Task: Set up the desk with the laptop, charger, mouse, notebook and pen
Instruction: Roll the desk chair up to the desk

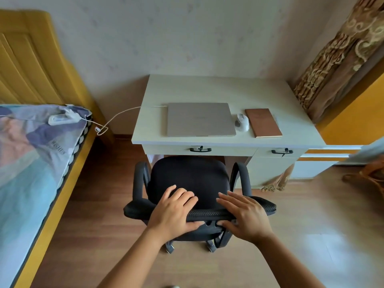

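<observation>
A closed silver laptop (200,119) lies flat on the pale desk (207,88). A white charger cable (122,114) runs from its left edge over to a power strip (60,119) on the bed. A white mouse (242,122) sits just right of the laptop, and a brown notebook (262,122) lies right of the mouse. No pen is visible. My left hand (173,213) and my right hand (243,215) both rest over the top of the black chair's backrest (207,214), thumbs behind it.
The black office chair (189,179) stands pushed up to the desk, its seat under the drawer (200,149). A bed (31,154) with a patterned cover fills the left side. A curtain (336,59) hangs at the right. Wooden floor lies around the chair.
</observation>
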